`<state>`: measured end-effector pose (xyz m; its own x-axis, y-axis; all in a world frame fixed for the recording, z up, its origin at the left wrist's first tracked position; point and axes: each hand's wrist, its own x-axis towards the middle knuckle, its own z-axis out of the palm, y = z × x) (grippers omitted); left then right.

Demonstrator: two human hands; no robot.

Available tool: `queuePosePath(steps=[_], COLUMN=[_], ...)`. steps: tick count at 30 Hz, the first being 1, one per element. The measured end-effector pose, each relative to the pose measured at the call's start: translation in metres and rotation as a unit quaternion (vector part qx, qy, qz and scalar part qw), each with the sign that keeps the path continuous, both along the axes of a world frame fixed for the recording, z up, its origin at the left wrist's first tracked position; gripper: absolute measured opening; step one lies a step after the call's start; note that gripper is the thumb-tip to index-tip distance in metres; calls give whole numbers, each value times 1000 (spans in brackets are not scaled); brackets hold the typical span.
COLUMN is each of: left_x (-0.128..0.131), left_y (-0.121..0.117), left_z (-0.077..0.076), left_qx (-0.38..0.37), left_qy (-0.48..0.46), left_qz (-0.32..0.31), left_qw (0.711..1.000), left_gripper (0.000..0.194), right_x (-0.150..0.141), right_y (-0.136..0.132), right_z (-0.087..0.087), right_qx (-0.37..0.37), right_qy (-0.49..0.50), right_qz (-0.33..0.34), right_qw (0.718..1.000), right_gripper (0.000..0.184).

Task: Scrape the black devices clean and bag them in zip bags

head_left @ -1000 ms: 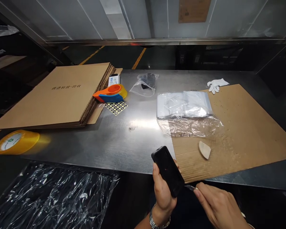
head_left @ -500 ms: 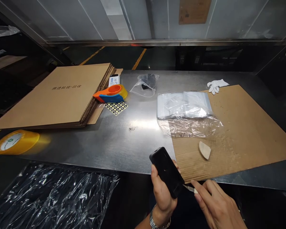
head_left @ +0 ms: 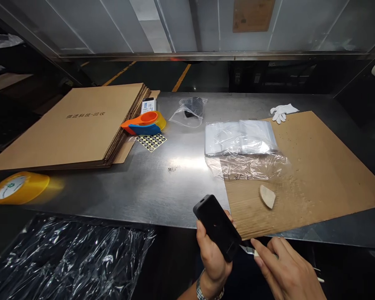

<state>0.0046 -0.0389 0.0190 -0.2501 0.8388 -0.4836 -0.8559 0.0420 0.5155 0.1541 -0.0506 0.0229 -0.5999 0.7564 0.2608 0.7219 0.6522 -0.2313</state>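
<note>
Wrapped round a black rectangular case-like part (head_left: 217,227), my left hand (head_left: 213,256) holds it tilted over the table's front edge. My right hand (head_left: 286,266) is closed on a small knife (head_left: 248,250) with a pale handle. The blade tip lies at the part's lower right edge; I cannot tell whether it touches. A wedge-shaped tan block (head_left: 267,197) rests on the flat cardboard sheet (head_left: 325,175) beyond my right hand. Behind the black part lies a stack of clear plastic bags (head_left: 240,137) in a crinkled wrapper.
Folded cartons (head_left: 81,129) are stacked at the left, beside an orange and blue tape dispenser (head_left: 143,124) and a sticker sheet (head_left: 151,142). A yellow tape roll (head_left: 34,189) sits at the left edge. Farther back are a bagged black item (head_left: 190,110) and a white glove (head_left: 283,112).
The black part has shifted slightly left in my left hand. The knife blade has turned a little and catches more light. The whole view has drifted slightly.
</note>
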Motion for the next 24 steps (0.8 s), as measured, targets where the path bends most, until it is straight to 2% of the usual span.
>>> queuePosePath(steps=[11,19,24], left_x=[1,1,0], left_y=[-1,0,0], left_z=[-3,-3,-3], left_qx=[4,-10,-26], left_qy=[50,43,24], left_qz=[27,29,7], left_qw=[998,999,999], left_gripper=[50,52,56], right_x=[7,8,8], right_y=[-5,-5,-3], right_z=[-12,-16,-14], right_qx=[2,12,5], right_qy=[-30,-42,-40], right_qz=[-18,-16,-14], right_qw=[999,999,999], right_gripper=[30,32,31])
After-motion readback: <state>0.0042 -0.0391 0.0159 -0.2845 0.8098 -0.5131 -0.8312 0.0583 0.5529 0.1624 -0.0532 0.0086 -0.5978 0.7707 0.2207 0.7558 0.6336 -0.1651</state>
